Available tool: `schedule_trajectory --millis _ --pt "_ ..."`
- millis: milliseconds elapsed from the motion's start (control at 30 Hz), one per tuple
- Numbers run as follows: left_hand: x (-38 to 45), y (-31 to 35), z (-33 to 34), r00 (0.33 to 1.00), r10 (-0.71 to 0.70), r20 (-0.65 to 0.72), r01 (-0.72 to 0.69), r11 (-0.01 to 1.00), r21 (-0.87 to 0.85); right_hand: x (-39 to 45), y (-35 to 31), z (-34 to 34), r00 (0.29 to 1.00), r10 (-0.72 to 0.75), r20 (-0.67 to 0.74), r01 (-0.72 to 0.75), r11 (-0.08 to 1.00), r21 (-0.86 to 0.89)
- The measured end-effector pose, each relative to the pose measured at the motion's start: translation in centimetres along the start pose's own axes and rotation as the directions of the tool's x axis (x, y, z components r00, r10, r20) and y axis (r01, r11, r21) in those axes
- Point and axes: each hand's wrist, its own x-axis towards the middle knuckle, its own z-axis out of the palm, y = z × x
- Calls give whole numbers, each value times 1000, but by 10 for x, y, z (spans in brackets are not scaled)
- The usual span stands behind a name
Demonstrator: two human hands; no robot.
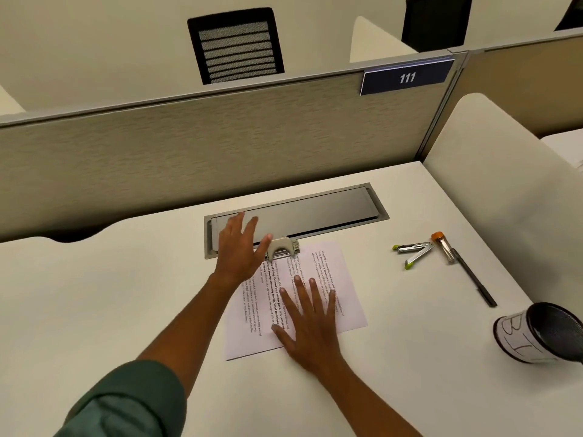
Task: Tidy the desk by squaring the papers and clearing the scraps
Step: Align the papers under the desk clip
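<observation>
Desk (126, 294), head view. Papers (315, 279): one loose stack of printed sheets, near centre, long axis running from near-left to far-right, far end toward the cable tray (315, 212), text lines running along the length. A clip (282, 247) sits at the stack's far edge, touching the tray rim. Left hand (238, 247): open, fingers spread, hovering over the stack's far-left corner & tray edge, partly hiding the clip; contact w/ paper cannot be told. Right hand (307, 326): flat, fingers wide, pressed on the near part of the stack, holding nothing. Right of papers, well apart: 1 stapler (413, 252) swung open in a V; 1 small tube w/ orange cap (443, 247), just beside it; 1 dark pen (473, 279), touching the tube's near end. Near-right edge: 1 cup (536, 335), tilted. Behind: divider wall (220, 152) w/ plate "111" (407, 77).
</observation>
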Motion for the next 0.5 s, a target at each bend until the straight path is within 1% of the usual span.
schedule_trajectory --millis 100,167,400,500 --pt "14 9 7 994 99 49 -105 986 129 9 0 0 999 39 24 -40 999 18" --pt "22 13 13 991 120 66 -130 975 179 11 1 3 997 54 50 -55 998 30" --pt "56 20 33 988 100 118 -123 970 211 14 4 14 995 63 72 -63 998 2" --pt "73 21 41 989 89 119 -111 975 194 14 4 15 996 66 67 -67 998 12"
